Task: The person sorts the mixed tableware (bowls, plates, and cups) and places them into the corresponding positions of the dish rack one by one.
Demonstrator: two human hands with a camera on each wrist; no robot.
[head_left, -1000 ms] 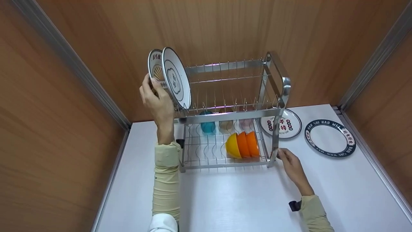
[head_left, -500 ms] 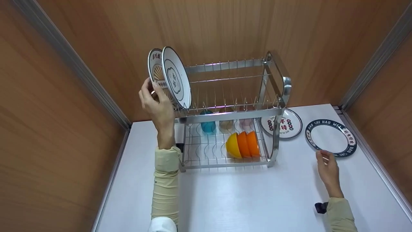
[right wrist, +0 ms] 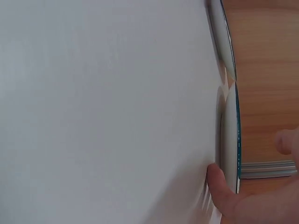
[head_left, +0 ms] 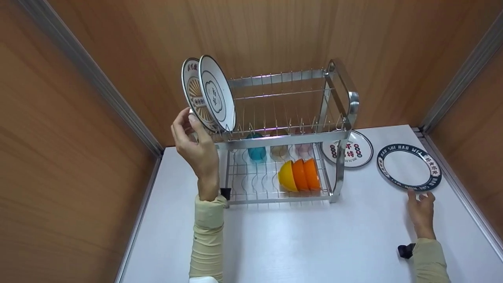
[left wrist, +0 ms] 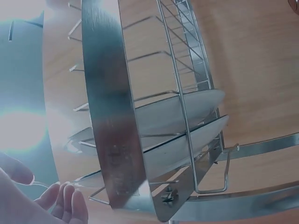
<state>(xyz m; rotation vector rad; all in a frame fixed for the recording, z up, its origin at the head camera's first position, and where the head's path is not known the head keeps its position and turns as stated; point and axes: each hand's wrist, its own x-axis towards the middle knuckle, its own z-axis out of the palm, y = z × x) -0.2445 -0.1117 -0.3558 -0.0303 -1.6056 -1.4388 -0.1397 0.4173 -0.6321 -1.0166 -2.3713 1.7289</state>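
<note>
Left grip (head_left: 197,154) has its thumb and fingers parted and loosely bent, just below the lower edge of a round white plate with a brown fan pattern and dark rim (head_left: 195,87); whether a fingertip touches that edge I cannot tell. Just to the right of the fan plate, above the same grip, a round white plate with a dark emblem (head_left: 227,103) leans likewise. Both stand on edge, slightly tilted, in the upper tier of a silver two-tier metal wire dish rack (head_left: 283,140), at the end nearest the left grip.

Below and to the right of the left grip, the lower tier holds a translucent blue cup (head_left: 257,154), a translucent amber cup (head_left: 279,152) and a translucent pink cup (head_left: 303,149) in a row. Nearer the person, a round yellow bowl (head_left: 287,177) and two orange bowls (head_left: 305,175) lie nested on their sides.

Right grip (head_left: 422,211) is spread at the near rim of a flat white plate with a broad navy lettered rim (head_left: 435,169): one digit reaches low to that edge, another hangs above it. Beyond the right grip and to its left, a round white plate with red characters (head_left: 360,151) lies partly behind the rack post. Rack and flat plates rest on a white desk (head_left: 283,239).
</note>
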